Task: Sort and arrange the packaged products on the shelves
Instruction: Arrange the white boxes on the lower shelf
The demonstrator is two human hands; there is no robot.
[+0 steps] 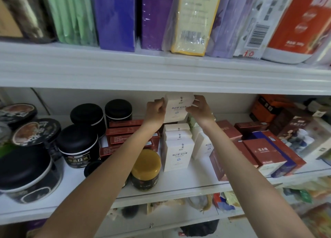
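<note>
White box (177,108) held above the middle shelf (179,182), centre of frame.
It is gripped at both sides by the left hand (155,110) and right hand (198,108), fingers (198,98) curled round its edges, over a row of matching boxes (176,148), seemingly to be aligned with them.

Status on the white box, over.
Left grip and right grip hold white box. Held above stack of white boxes. Upper shelf close overhead.

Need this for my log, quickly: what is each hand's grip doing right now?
Left hand: grip closed on the white rectangular cardboard box, at its left edge.
Right hand: grip closed on the same box, at its right edge.
</note>
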